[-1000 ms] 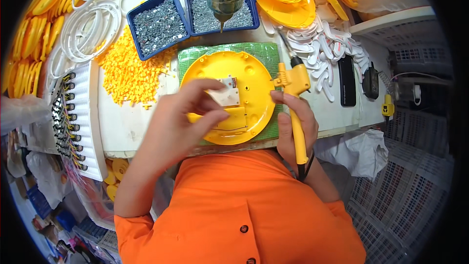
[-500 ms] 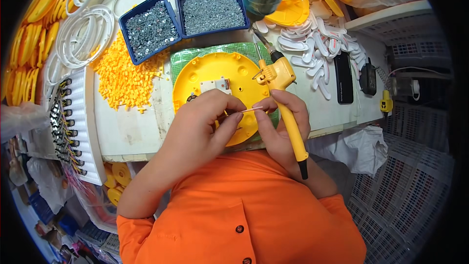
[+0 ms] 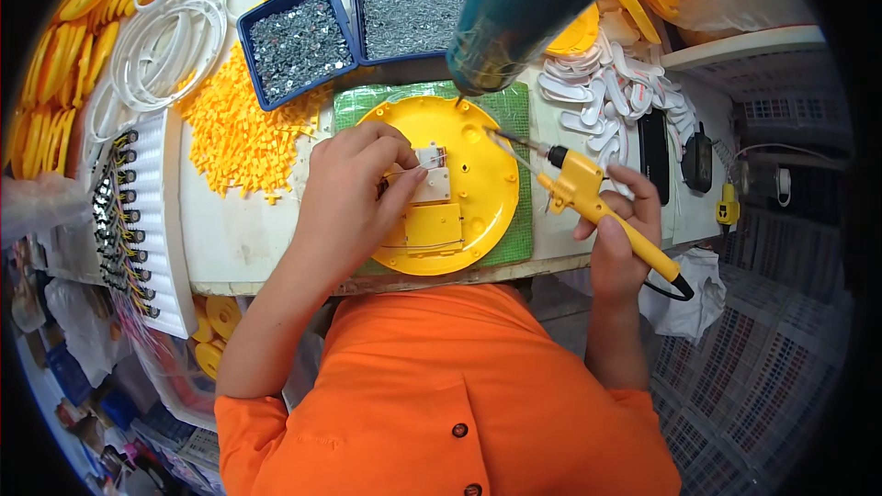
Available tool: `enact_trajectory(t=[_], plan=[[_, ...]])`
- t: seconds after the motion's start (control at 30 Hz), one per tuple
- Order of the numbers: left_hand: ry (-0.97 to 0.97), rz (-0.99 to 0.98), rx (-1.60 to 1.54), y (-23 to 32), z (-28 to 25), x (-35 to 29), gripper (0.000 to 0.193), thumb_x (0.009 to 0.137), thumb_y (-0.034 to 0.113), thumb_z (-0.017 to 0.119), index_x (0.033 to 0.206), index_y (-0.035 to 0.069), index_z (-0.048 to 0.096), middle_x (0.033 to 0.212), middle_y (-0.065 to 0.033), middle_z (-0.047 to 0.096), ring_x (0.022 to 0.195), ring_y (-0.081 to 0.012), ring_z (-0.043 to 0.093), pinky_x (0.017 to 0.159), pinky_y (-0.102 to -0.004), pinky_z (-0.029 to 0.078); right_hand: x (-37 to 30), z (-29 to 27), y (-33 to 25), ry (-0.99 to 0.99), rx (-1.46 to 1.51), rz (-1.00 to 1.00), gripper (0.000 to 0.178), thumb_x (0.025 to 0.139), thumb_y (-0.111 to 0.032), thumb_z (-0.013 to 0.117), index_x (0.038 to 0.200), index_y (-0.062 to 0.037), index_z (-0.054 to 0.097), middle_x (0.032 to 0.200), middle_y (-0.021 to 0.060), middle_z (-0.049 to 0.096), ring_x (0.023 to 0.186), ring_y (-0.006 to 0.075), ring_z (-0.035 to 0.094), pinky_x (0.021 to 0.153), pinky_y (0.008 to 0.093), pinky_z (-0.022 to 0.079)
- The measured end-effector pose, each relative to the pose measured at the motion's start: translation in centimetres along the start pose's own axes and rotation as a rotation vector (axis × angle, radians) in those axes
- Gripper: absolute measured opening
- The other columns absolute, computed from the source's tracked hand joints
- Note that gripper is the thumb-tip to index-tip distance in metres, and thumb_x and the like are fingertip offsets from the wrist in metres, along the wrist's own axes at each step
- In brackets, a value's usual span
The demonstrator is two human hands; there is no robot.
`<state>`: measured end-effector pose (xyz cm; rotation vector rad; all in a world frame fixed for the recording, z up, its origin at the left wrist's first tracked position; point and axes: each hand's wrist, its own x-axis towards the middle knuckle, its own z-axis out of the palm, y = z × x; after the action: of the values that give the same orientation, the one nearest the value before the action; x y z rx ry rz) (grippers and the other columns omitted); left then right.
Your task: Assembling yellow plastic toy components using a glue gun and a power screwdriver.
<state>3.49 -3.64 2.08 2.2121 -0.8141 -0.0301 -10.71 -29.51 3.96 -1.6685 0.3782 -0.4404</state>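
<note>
Left hand: the left hand (image 3: 354, 188) lies palm down on the yellow round housing (image 3: 459, 174), its fingers curled and pinching thin wires against the small white module (image 3: 432, 174) set in the middle of that housing.
Right hand: the right hand (image 3: 620, 239) is closed around the handle of the yellow soldering iron (image 3: 597, 207), held off the right edge of the housing above the bench edge.
Soldering iron: its metal tip points up and left, over the right part of the housing; whether it touches the plastic cannot be told. A dark cord leaves the lower end of the handle.
Housing: it lies flat on the green mat (image 3: 514, 115) at the front edge of the white bench (image 3: 230, 239), just in front of the person's orange shirt.
Module: a yellow rectangular cover sits just below it inside the housing.
Overhead tool: a teal powered driver (image 3: 524, 18) hangs over the back rim of the housing, its bit pointing down.
Behind the mat: two blue trays (image 3: 344, 14) of small grey metal parts stand side by side.
Left of the mat: a heap of small yellow plastic pieces (image 3: 239, 133), white rings (image 3: 170, 41) beyond it, and a white rack of wired parts (image 3: 138, 220) at the bench's left end.
Right of the mat: a pile of white plastic pieces (image 3: 606, 96).
</note>
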Motion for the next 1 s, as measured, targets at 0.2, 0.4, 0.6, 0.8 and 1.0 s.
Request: enact_trajectory(t=[0.2,0.4,0.6,0.8,1.0], plan=[[-0.009,-0.04,0.023,0.3,0.5,0.2,0.012,0.085,0.012,0.076,0.086,0.006,0.065,0.094,-0.0057,0.065,0.093,-0.0279,0.062,0.084,-0.0414,0.043,-0.1,-0.6,0.3,-0.282,0.091,0.085,0.049,0.089,-0.011,0.062,0.135,0.0045,0.057,0.088,0.0046,0.063,0.078,0.0075,0.057,0.071,0.0212,0.044],[0.015,-0.009,0.046,0.3,0.5,0.3,0.014,0.083,0.008,0.076,0.083,0.003,0.063,0.091,-0.007,0.066,0.085,-0.0282,0.064,0.076,-0.04,0.046,0.3,-0.4,-0.4,-0.328,-0.027,0.094,0.047,0.083,-0.016,0.064,0.125,0.006,0.065,0.1,0.0084,0.065,0.086,0.0126,0.059,0.079,0.0261,0.048],[0.012,-0.015,0.03,0.3,0.5,0.3,0.014,0.083,0.008,0.076,0.083,0.002,0.063,0.091,-0.0071,0.066,0.083,-0.0277,0.064,0.074,-0.0391,0.046,0.4,-0.4,0.2,-0.384,-0.03,0.091,0.046,0.082,-0.015,0.063,0.123,0.0065,0.066,0.1,0.01,0.066,0.086,0.0145,0.059,0.079,0.0273,0.048],[0.031,0.023,0.074,0.3,0.5,0.4,0.014,0.082,0.008,0.076,0.082,0.002,0.063,0.091,-0.0072,0.067,0.083,-0.0274,0.065,0.074,-0.0389,0.046,0.6,-0.4,0.2,-0.397,-0.029,0.076,0.046,0.081,-0.014,0.062,0.122,0.0067,0.067,0.099,0.0106,0.065,0.085,0.015,0.059,0.078,0.0276,0.048],[-0.008,-0.012,-0.003,0.1,0.4,0.7,0.015,0.08,0.007,0.077,0.08,0.001,0.063,0.088,-0.0098,0.067,0.079,-0.0301,0.066,0.07,-0.0401,0.05,0.9,-0.6,0.1,-0.416,-0.065,0.087,0.049,0.079,-0.017,0.062,0.121,0.0081,0.066,0.101,0.0103,0.064,0.084,0.0137,0.058,0.078,0.0263,0.048]])
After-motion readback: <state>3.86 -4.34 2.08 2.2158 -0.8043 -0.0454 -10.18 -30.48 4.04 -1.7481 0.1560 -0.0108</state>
